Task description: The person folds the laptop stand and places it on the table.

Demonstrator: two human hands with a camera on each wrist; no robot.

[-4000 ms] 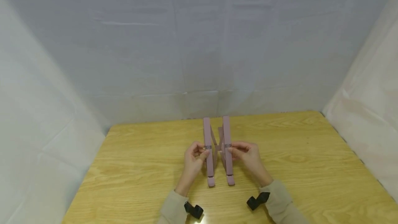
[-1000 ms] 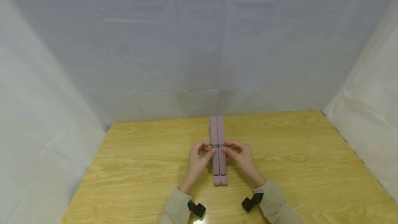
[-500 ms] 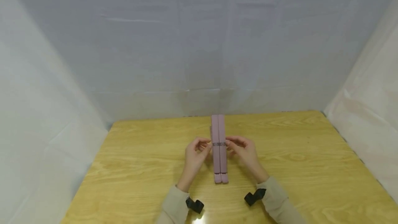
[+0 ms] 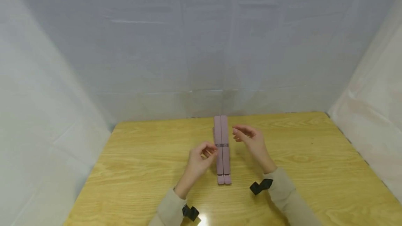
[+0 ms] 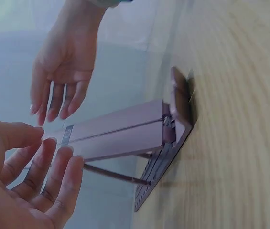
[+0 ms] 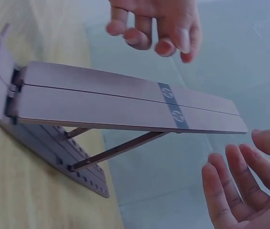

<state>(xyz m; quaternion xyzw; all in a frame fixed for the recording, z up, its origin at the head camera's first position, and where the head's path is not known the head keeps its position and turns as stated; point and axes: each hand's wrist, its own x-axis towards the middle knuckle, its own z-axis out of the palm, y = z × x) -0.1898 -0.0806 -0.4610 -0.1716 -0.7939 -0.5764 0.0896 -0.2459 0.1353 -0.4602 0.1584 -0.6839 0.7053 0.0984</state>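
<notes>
A mauve folding laptop stand (image 4: 223, 161) is on the table, its two slim arms lying side by side. The right wrist view shows the stand's sloping top (image 6: 101, 102) propped by thin struts above a slotted base (image 6: 63, 152). A dark band with a logo (image 6: 172, 106) crosses both arms. My left hand (image 4: 200, 159) hovers just left of the stand, fingers loosely bent and holding nothing; the right wrist view shows a gap between them. To the right of the upper part is my right hand (image 4: 253, 143), apart from the stand, its fingers loosely bent too.
The stand rests on a wood-grain table (image 4: 141, 170). Pale sheeting (image 4: 201, 44) hangs behind the table and along both sides. Each sleeve cuff carries a small black camera, one at the left wrist (image 4: 190, 212) and one at the right wrist (image 4: 261, 186).
The stand's two arms, spread apart at first, were brought together side by side. Both hands have since let go; my right hand has moved up and away to the right.
</notes>
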